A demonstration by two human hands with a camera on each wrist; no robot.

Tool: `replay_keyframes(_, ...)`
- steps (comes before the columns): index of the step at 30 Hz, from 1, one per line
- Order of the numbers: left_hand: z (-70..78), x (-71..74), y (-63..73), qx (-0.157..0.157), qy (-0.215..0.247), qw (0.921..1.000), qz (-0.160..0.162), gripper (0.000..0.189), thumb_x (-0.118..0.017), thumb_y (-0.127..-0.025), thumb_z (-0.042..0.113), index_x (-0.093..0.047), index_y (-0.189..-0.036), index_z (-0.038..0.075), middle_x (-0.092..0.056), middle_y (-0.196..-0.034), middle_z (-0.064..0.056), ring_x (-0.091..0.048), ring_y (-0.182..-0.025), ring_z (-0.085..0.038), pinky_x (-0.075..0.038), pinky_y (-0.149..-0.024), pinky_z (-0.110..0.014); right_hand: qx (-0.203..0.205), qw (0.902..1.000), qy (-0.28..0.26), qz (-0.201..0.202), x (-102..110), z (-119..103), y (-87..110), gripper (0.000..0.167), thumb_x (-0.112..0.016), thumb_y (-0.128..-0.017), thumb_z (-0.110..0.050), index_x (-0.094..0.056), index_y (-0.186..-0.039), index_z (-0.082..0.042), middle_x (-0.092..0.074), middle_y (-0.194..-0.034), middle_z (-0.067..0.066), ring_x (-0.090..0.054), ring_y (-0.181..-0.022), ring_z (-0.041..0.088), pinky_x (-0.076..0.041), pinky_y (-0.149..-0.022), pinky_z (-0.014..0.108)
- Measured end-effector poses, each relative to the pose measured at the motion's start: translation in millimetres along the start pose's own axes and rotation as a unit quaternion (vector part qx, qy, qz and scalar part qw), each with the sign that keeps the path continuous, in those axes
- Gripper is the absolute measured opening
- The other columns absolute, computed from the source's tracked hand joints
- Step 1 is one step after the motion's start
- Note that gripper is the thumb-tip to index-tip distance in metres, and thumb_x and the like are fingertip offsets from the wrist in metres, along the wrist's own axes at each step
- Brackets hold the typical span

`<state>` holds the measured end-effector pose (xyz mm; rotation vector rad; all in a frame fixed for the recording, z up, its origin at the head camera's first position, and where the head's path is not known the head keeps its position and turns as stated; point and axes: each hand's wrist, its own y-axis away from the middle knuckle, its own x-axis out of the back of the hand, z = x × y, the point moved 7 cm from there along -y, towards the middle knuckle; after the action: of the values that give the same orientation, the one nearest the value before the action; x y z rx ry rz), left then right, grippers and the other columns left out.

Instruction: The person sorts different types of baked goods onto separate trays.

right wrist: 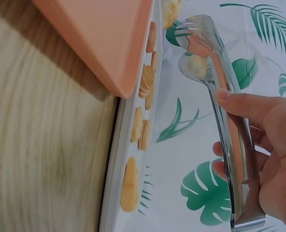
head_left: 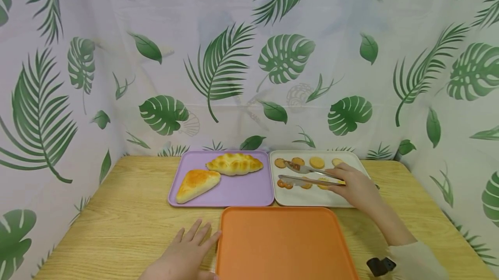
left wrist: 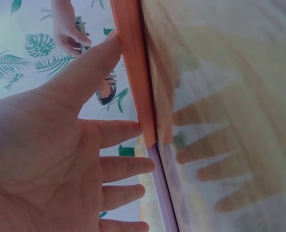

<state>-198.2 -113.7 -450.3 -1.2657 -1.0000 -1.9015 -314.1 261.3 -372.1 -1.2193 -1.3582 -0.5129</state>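
Observation:
My right hand (head_left: 356,187) grips metal serving tongs (right wrist: 227,72) above the cream-white tray (head_left: 331,200) at the back right. The tongs' two arms are spread apart, and I see nothing pinched between their tips. Below them, small cookies (head_left: 317,162) of several shapes lie on the tray in two rows; the hand and tongs hide some. My left hand (head_left: 181,252), fingers straight and spread, is at the left rim of the orange tray (head_left: 284,245). In the left wrist view the thumb and index fingertips meet that tray's edge.
A purple tray (head_left: 238,191) sits left of the white one, bearing a triangular bread (head_left: 198,184) and a ridged, long bread (head_left: 235,164). All trays rest on a wooden table (head_left: 128,210). A leaf-patterned cloth (head_left: 241,67) hangs behind and at both sides.

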Motion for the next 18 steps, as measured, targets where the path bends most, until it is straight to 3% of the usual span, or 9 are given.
replay_keyframes(5,-0.8,-1.5,-0.2,0.004,0.009,0.9999,-0.007,0.091,-0.066,-0.079,0.062,-0.036,-0.151,0.016,-0.032,-0.157,-0.018,-0.022,-0.147,-0.043,-0.026,-0.108,-0.071,-0.015,0.9999,-0.002,0.006,12,4,11.0,0.041,-0.079,-0.079,-0.017,-0.069,-0.118,-0.007,-0.065,-0.105,0.007,-0.062,-0.083,0.02,-0.05,-0.064,0.033)
replay_keyframes(18,2.0,2.1,0.8,0.001,0.018,0.9998,-0.008,0.091,-0.067,-0.079,0.06,-0.036,-0.151,0.014,-0.032,-0.157,-0.021,-0.021,-0.147,-0.045,-0.025,-0.107,-0.073,-0.036,0.9973,0.004,0.065,42,21,50.2,0.049,-0.083,-0.075,-0.019,-0.068,-0.12,-0.007,-0.061,-0.104,0.006,-0.059,-0.082,0.018,-0.049,-0.063,0.034)
